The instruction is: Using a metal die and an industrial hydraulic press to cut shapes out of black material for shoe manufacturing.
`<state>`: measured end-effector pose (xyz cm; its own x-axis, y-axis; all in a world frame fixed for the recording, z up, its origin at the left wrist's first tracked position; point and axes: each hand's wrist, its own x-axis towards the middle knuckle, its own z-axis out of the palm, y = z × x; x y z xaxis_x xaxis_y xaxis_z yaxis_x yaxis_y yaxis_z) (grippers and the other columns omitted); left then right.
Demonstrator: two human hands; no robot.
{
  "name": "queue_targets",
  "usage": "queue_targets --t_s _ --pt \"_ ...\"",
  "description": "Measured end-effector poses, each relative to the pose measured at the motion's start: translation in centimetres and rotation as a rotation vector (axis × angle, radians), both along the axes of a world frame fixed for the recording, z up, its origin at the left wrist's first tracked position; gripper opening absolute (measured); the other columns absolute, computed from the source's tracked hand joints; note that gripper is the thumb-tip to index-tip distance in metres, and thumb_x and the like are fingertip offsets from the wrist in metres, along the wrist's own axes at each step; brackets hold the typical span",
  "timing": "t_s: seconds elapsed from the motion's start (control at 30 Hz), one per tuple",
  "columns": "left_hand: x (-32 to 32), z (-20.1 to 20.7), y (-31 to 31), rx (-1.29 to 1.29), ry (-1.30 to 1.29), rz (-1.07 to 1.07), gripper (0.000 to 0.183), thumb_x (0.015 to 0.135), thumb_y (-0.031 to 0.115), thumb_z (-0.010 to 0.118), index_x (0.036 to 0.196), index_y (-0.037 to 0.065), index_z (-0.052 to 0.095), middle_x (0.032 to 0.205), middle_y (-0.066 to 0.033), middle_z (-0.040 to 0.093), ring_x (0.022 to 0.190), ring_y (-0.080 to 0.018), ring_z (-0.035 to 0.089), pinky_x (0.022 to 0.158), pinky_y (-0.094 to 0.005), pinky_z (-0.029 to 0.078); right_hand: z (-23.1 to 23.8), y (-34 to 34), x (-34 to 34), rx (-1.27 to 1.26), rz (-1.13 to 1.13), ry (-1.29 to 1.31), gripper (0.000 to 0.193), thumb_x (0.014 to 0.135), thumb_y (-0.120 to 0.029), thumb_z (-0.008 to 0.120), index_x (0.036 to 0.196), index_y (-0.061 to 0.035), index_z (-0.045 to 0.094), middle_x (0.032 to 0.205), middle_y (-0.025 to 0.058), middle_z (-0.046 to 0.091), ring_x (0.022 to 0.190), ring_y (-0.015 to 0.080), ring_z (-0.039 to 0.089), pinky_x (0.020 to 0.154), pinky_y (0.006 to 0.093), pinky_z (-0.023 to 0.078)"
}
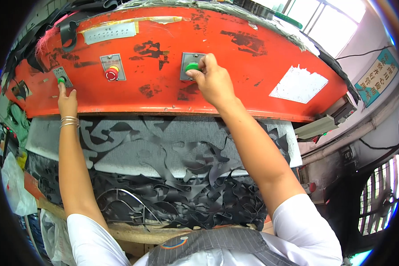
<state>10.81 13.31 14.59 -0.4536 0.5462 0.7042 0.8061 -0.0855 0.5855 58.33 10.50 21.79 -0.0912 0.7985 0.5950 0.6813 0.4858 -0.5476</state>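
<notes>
Both arms reach forward to the red painted front of a large machine (252,84). My left hand (68,103), with metal bangles (69,122) at the wrist, has a finger stretched up onto a small green push button (61,80); its thumb stands apart. Closer to the middle, my right hand (215,84) is curled, thumb and fingers closed at a larger green button (192,67) on a square metal plate. Part of that button is hidden by the fingers. Between the hands sits a red mushroom-shaped stop button (111,73), which neither hand touches.
Below the red front lies a pale grey board (133,155) strewn with black sheet offcuts (208,166). A heap of black scraps (186,199) and a bent metal wire (135,197) lie nearer me. Plastic bags (17,184) hang at left. A metal bracket (315,127) juts out at right.
</notes>
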Motion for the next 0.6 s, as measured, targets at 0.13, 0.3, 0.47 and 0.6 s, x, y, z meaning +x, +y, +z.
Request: queue_targets --t_s 0.13,0.3,0.47,0.6 --pt "6.6 -1.9 -8.5 -0.204 -0.431 -0.484 0.062 0.091 0.014 0.059 0.145 -0.002 0.033 0.148 -0.0187 0.039 0.137 -0.0255 0.037 0.108 -0.0336 0.033 -1.2 -2.9 4.2 -0.070 -0.080 0.089 0.042 0.082 -0.034 0.074 0.096 -0.0019 0.050 0.072 0.0138 0.063 0.067 0.0266 0.064 0.063 0.0360 0.050" --pt "20.7 -2.7 -25.9 -0.669 -0.108 -0.792 0.020 0.083 0.025 0.069 0.081 0.005 0.070 0.077 -0.0085 0.069 0.068 -0.0198 0.064 0.066 -0.0333 0.052 -1.3 -6.2 8.1 -0.148 -0.135 0.148 0.034 0.086 -0.030 0.070 0.090 -0.0004 0.054 0.069 0.0121 0.062 0.062 0.0214 0.059 0.059 0.0346 0.048" --pt "28.8 -9.1 -37.0 -0.599 0.000 -1.128 0.012 0.081 0.027 0.071 0.082 0.015 0.074 0.075 -0.0012 0.066 0.073 -0.0200 0.064 0.060 -0.0333 0.053 -4.9 -8.4 9.7 -0.243 -0.212 0.137 0.031 0.094 -0.030 0.059 0.086 0.0003 0.055 0.066 0.0147 0.060 0.060 0.0259 0.058 0.058 0.0385 0.046" --pt "31.0 -9.5 -38.9 -0.674 0.301 -0.962 0.016 0.079 0.032 0.069 0.072 0.018 0.073 0.065 0.0035 0.059 0.065 -0.0158 0.059 0.051 -0.0297 0.049 -7.2 -9.0 9.7 -0.306 -0.330 -0.074 0.037 0.098 -0.035 0.046 0.088 -0.0010 0.055 0.082 0.0235 0.065 0.084 0.0466 0.060 0.072 0.0521 0.045"
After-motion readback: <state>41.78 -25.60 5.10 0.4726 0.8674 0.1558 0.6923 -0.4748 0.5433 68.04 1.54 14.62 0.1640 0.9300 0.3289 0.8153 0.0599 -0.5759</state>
